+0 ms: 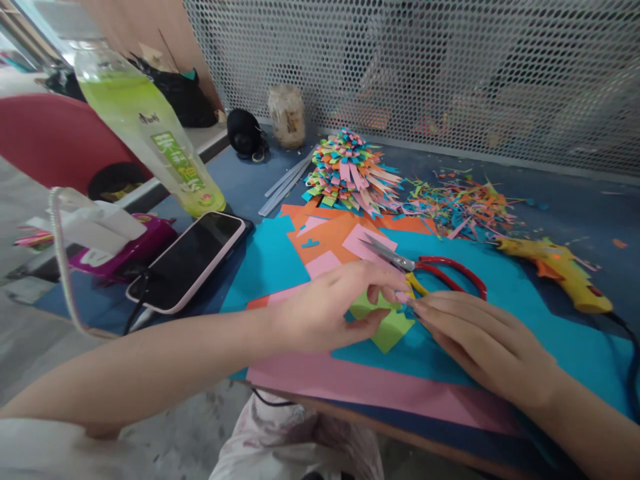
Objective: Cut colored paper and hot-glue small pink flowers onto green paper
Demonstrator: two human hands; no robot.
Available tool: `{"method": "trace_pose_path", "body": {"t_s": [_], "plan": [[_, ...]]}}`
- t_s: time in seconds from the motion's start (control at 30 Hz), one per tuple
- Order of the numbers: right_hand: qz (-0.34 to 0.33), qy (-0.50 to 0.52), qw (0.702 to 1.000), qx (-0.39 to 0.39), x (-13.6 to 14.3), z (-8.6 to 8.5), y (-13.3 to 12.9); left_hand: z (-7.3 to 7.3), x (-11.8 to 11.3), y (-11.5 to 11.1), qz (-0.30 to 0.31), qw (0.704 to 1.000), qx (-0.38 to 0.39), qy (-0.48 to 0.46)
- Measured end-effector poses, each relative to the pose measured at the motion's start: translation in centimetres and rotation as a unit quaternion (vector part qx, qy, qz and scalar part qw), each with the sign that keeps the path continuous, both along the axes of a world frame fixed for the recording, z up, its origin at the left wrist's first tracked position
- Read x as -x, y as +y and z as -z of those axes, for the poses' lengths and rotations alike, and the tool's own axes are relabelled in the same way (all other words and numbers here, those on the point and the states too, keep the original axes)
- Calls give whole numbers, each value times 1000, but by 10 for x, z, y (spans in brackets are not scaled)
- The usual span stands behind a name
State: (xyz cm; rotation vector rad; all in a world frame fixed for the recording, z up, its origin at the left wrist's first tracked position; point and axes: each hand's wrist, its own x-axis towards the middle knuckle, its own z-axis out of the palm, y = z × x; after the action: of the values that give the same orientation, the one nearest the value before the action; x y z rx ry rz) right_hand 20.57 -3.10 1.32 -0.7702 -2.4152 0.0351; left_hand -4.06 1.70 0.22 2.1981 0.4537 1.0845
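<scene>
My right hand is palm down over the blue sheet, its fingers pressed together at a small blue paper piece. Facing it from the left, my left hand has its thumb apart from its curved fingers. Its fingertips come close to the small piece; whether they touch it I cannot tell. Beneath lies a green paper square. Scissors with red handles rest just beyond both hands, blades pointing left over a pink paper square. Blue paper, orange paper and pink paper overlap on the table.
Behind the hands stands a cone of fringed coloured paper, with paper scraps to its right. A yellow glue gun lies right. A phone, a drink bottle and glue sticks are left. A perforated metal panel bounds the back.
</scene>
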Motion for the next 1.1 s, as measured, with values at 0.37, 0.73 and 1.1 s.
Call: {"method": "trace_pose_path", "body": {"t_s": [0.37,0.73,1.1], "plan": [[126,83,984,94,25,-17,-4,-5,1,-2,-20,1000,11,-14],[149,300,831,444,37,-16,3,-3,-4,2,-14,977,203,-60],[148,312,820,456,38,-18,4,-6,-5,1,-21,970,236,-47]]}}
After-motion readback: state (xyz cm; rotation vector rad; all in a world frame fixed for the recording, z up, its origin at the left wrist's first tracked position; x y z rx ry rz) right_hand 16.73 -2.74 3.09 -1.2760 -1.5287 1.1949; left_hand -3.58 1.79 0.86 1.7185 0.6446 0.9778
